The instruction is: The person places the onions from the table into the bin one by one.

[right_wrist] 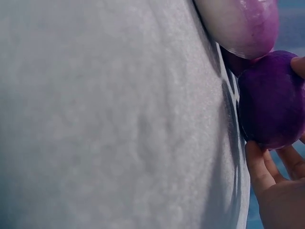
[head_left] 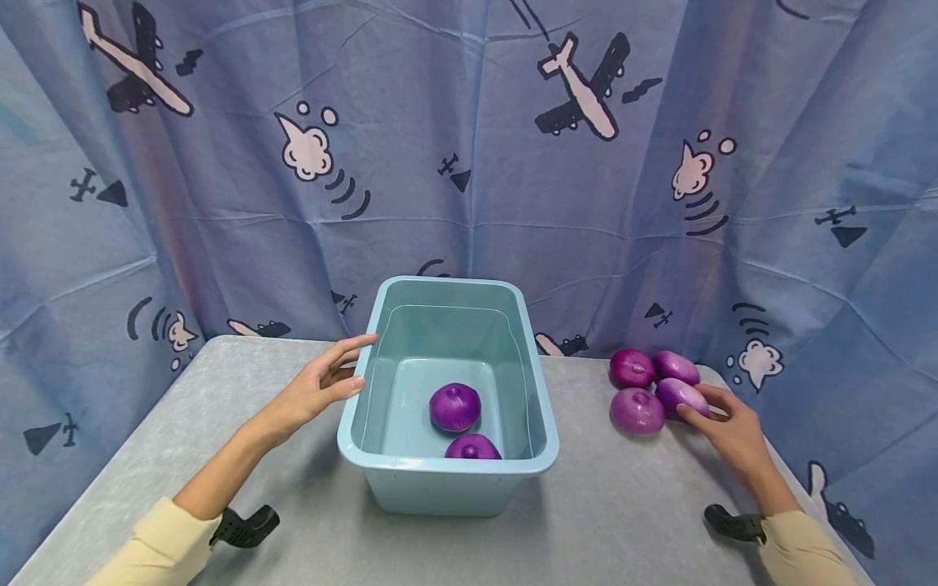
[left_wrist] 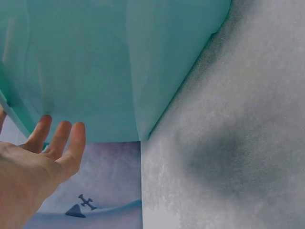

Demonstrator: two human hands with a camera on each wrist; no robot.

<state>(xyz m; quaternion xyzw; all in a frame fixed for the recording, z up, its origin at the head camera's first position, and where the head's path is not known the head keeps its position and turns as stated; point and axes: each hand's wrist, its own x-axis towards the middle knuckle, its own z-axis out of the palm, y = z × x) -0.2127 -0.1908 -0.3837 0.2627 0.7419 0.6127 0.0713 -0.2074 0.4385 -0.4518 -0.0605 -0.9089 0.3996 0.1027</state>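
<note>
A light blue plastic bin [head_left: 447, 465] stands on the table, two purple onions inside: one onion [head_left: 455, 408] near the middle, another onion [head_left: 472, 447] partly hidden by the front wall. My left hand [head_left: 322, 381] rests at the bin's left rim, fingers loosely extended; the left wrist view shows the fingers [left_wrist: 76, 143] beside the bin's outer wall. At the right, my right hand [head_left: 733, 425] holds a purple onion [head_left: 680, 397] between thumb and fingers. In the right wrist view this onion [right_wrist: 271, 100] sits within the fingertips, close against its neighbours.
Beside the held onion lie three more: a dark onion [head_left: 632, 368] at the back, a lighter onion [head_left: 677, 367] next to it, and an onion [head_left: 637, 411] in front. The grey table [head_left: 608, 505] ends at a blue patterned curtain [head_left: 469, 163].
</note>
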